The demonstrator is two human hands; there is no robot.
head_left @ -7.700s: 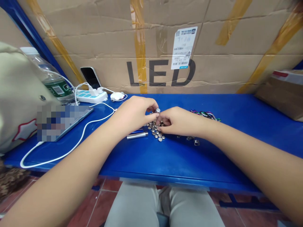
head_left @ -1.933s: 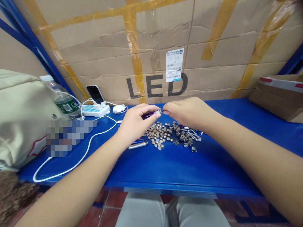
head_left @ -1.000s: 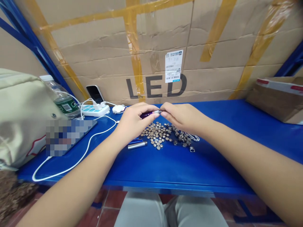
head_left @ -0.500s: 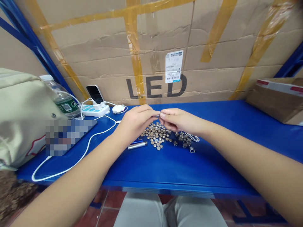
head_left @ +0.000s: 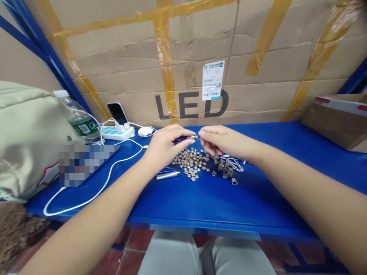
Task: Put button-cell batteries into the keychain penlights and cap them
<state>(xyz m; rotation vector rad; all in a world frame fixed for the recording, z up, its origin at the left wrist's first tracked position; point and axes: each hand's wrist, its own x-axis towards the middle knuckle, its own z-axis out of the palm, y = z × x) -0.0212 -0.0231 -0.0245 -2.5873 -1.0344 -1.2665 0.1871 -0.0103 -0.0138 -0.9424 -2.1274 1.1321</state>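
My left hand [head_left: 169,143] grips a slim dark purple tube with a silver tip [head_left: 191,137], like a small penlight; the tip sticks out to the right between thumb and fingers. Just off that tip, my right hand [head_left: 218,139] is closed in a pinch; anything in its fingertips is too small to make out. Below the hands lies a pile of round metal button cells [head_left: 190,162]. To their right are small silver metal clips [head_left: 225,166]. A silver tube [head_left: 168,175] rests in front of some blue tubes [head_left: 166,170], near my left wrist.
Looped white cords [head_left: 235,164] lie behind the clips on the blue table [head_left: 200,206]. At left are a bag [head_left: 31,137], a bottle [head_left: 83,124], a tablet-like slab [head_left: 94,162], a power strip [head_left: 119,132] and a white cable. A cardboard box [head_left: 329,124] stands right.
My hands have drawn slightly apart, and the purple tube with its silver tip now shows in my left hand. The view has shifted slightly.
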